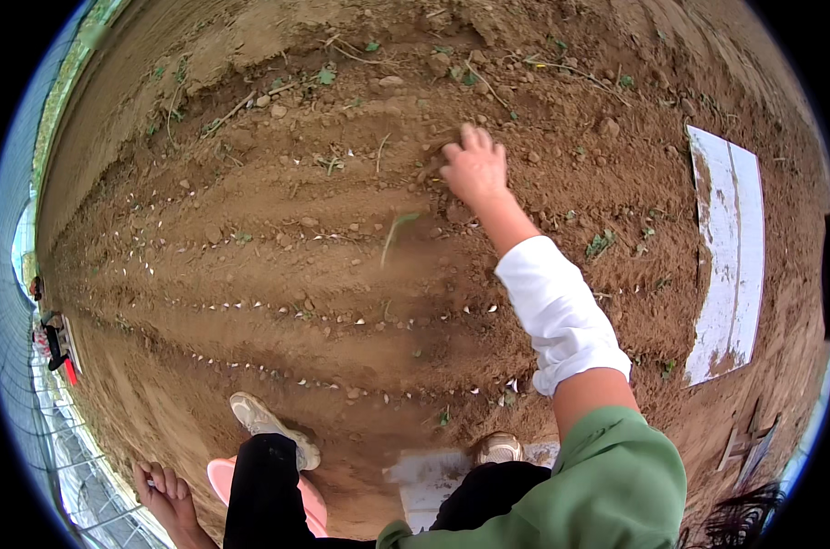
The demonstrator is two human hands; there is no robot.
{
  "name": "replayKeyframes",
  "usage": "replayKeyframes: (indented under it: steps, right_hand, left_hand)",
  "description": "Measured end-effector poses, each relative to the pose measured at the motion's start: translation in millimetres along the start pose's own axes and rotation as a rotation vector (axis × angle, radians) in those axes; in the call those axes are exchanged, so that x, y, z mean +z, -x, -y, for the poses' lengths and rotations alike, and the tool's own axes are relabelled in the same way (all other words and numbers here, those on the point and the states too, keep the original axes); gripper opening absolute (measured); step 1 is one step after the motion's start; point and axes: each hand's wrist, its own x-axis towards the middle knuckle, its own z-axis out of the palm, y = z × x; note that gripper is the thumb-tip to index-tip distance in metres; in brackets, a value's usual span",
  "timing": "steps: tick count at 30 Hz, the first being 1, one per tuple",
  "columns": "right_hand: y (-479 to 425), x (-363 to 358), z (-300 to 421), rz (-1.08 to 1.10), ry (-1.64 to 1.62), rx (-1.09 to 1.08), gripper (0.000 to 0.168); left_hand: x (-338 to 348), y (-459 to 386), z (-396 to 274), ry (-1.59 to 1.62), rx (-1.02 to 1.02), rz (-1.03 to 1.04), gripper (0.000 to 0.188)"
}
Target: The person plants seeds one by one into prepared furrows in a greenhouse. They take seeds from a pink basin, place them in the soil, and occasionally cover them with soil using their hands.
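Note:
My right hand [478, 167] reaches out over the tilled soil [360, 274] with its fingers apart, slightly blurred. Nothing shows in it. A green weed stem [393, 237] with a leaf lies left of that hand; it is blurred, and I cannot tell whether it touches the ground. Down at the lower left, my left hand [168, 497] is curled around a small white piece [151, 483], apparently a garlic clove, mostly hidden by the fingers. Pale garlic cloves [360, 321] stand in furrows across the bed, and another row of cloves [387, 397] runs nearer my feet.
Beside my left leg is a pink plastic basin [312, 504], partly hidden. A dirty white board [731, 267] lies on the soil at right; another white sheet [432, 473] is by my right shoe [499, 448]. Clods, dry stems and weeds litter the far side.

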Motion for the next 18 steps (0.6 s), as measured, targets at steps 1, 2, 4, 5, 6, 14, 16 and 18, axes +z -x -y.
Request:
replayKeyframes:
  steps: [1, 2, 4, 5, 6, 14, 16, 18]
  right_hand:
    - [-11.4, 4.4, -27.4, -0.212, 0.097, 0.082, 0.026]
    - [-24.1, 4.0, -49.0, -0.352, 0.076, 0.178, 0.026]
    - [-49.0, -0.7, -83.7, -0.364, 0.052, 0.326, 0.030]
    - [-56.3, -4.4, -83.8, -0.333, 0.045, 0.355, 0.033]
    - [-64.9, -8.1, -77.3, -0.252, 0.070, 0.360, 0.035]
    - [-119.8, 15.9, 100.1, -0.103, -0.077, 0.046, 0.035]
    - [-131.7, 15.0, 148.1, 0.031, -0.141, 0.009, 0.039]
    - [-141.8, 22.3, 195.4, 0.079, -0.210, -0.060, 0.042]
  left_hand:
    - [-5.0, -4.3, 7.2, 0.021, -0.014, -0.024, 0.022]
    - [-10.9, -7.6, 12.9, 0.035, -0.023, -0.060, 0.022]
    - [-24.0, -18.4, 25.3, 0.080, -0.084, -0.107, 0.020]
    - [-32.2, -21.8, 29.4, 0.086, -0.102, -0.140, 0.020]
    - [-40.1, -24.9, 32.6, 0.095, -0.120, -0.169, 0.020]
    - [-78.8, -37.3, 34.4, 0.119, -0.157, -0.297, 0.021]
    - [-89.0, -35.8, 32.8, 0.136, -0.170, -0.357, 0.022]
    - [-106.9, -34.3, 29.8, 0.145, -0.197, -0.442, 0.023]
